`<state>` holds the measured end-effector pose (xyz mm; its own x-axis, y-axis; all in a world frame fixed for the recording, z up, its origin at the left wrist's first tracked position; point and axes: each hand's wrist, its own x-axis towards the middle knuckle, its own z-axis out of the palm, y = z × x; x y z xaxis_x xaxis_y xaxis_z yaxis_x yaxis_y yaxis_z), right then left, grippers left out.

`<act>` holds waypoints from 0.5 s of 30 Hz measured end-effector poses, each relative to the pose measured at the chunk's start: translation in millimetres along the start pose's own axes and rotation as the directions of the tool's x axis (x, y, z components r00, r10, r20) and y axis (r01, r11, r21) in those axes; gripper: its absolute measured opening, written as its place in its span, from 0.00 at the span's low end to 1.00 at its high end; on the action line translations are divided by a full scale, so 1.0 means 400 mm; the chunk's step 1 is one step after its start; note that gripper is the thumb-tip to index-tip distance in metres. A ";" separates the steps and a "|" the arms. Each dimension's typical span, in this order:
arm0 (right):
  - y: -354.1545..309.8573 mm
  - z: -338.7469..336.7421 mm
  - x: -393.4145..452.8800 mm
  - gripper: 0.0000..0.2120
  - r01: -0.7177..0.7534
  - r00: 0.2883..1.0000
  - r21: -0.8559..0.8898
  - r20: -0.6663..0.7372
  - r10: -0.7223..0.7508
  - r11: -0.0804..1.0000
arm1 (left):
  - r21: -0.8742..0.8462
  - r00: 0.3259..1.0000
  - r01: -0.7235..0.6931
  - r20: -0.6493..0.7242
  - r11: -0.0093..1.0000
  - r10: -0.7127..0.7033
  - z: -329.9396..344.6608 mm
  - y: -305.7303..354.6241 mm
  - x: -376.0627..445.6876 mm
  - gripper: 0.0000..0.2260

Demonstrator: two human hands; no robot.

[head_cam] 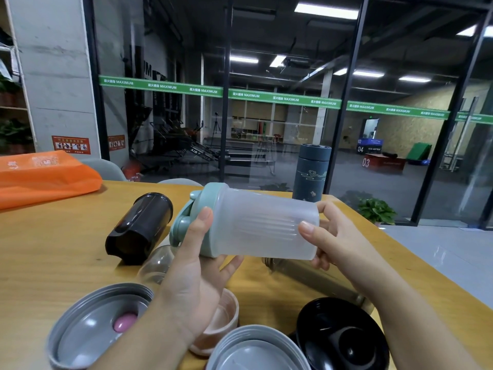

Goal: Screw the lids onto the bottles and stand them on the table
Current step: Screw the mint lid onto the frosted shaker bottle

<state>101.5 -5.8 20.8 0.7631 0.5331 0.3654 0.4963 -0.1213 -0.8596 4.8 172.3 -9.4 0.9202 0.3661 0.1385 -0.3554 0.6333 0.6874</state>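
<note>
I hold a frosted clear shaker bottle (262,225) sideways above the table, its mint-green lid (194,217) on its left end. My left hand (194,265) grips the lid end, thumb across the lid's rim. My right hand (333,236) grips the bottle's base end. A dark blue flask (310,173) with its lid on stands upright at the table's far edge. A black bottle (138,228) lies on its side to the left. A clear bottle (157,263) and an olive-tinted bottle (312,279) lie under my hands.
Near me lie two grey lids (93,324) (256,348), a pink lid (221,321) and a black lid (344,337). An orange bag (40,174) rests at the wooden table's (53,252) far left. A glass wall stands beyond the table; the right edge drops to the floor.
</note>
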 end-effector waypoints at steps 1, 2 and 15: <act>-0.002 0.000 -0.001 0.29 -0.001 1.000 -0.013 -0.006 0.001 1.000 | -0.010 1.000 0.006 -0.002 1.000 -0.006 -0.001 0.000 0.000 0.33; -0.003 -0.002 -0.001 0.28 -0.003 1.000 -0.025 -0.010 0.003 1.000 | -0.018 1.000 0.012 -0.003 1.000 -0.012 0.000 -0.001 0.000 0.34; 0.009 -0.006 0.004 0.44 -0.139 0.989 0.301 0.100 0.113 0.944 | -0.098 0.988 0.091 0.134 0.991 -0.078 0.001 0.000 0.000 0.44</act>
<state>105.3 -7.6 19.2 0.7693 0.5969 0.2279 0.2380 0.0634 -0.9692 4.9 172.0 -9.1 0.9586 0.2214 0.1788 -0.2845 0.7277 0.6242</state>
